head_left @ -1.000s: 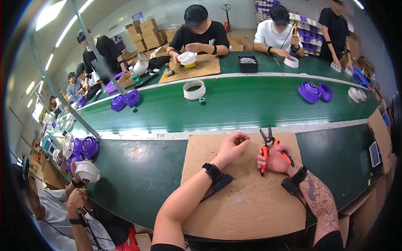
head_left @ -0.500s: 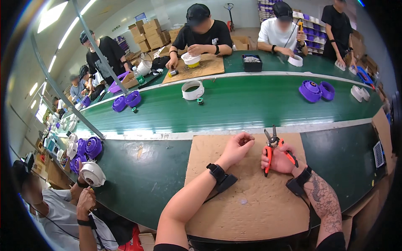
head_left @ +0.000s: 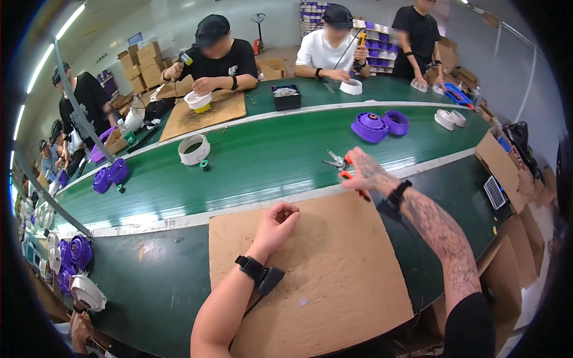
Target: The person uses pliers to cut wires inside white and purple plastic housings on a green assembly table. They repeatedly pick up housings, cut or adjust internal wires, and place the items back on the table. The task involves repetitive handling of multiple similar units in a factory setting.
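Note:
My right hand (head_left: 370,172) reaches out over the near edge of the conveyor belt. It grips a pair of pliers (head_left: 338,161) with orange-and-black handles; the grey jaws point left and stand apart above the green belt. My left hand (head_left: 278,223) is over the cardboard sheet (head_left: 322,262), its fingers curled inward, and no object shows in them. Part of its palm side is hidden from view. A small pale scrap (head_left: 304,302) lies on the cardboard below the hands.
On the green belt (head_left: 262,170) are a white ring housing (head_left: 194,150), a small green spool (head_left: 205,164), purple housings (head_left: 370,127) and white cups (head_left: 444,119). Co-workers sit and stand across the belt. Another worker's hand (head_left: 82,328) is near a white housing (head_left: 88,292) at left.
My right hand has carried the pliers forward, from above the cardboard to above the belt's edge. The whole view has swung right. A co-worker opposite has raised a yellow-and-black tool.

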A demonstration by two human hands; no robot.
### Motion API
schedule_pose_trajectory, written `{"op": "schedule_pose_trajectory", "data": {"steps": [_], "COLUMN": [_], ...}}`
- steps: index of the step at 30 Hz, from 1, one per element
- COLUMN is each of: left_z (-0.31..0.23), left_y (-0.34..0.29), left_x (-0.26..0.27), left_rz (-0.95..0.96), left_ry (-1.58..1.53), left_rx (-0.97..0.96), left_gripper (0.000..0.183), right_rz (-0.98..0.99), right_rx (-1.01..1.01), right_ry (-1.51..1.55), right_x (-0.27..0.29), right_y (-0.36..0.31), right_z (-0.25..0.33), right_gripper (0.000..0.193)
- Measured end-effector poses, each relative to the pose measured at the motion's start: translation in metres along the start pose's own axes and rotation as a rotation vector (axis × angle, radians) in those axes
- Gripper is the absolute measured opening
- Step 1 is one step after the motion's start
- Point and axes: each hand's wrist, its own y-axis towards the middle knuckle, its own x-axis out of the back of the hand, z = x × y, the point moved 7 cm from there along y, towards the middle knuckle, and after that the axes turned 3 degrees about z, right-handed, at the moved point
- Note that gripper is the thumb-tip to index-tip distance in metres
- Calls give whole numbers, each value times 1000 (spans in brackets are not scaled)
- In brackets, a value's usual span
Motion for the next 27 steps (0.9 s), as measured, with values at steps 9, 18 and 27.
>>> {"op": "schedule_pose_trajectory", "data": {"steps": [9, 18, 27], "left_z": [-8, -1, -6], "left_y": [-2, 3, 0], "left_x": [8, 11, 17], "left_rz": [-34, -33, -63], "left_ry": [1, -62, -22], "left_rx": [86, 18, 27], "left_gripper": [8, 8, 11], "right_rz": [231, 73, 225], "right_rx": [-536, -381, -468], "right_ry": [-209, -199, -198], "right_x": [6, -2, -13], "right_y": [49, 63, 69], "right_z": [-142, -123, -100], "right_gripper": [77, 72, 71]}}
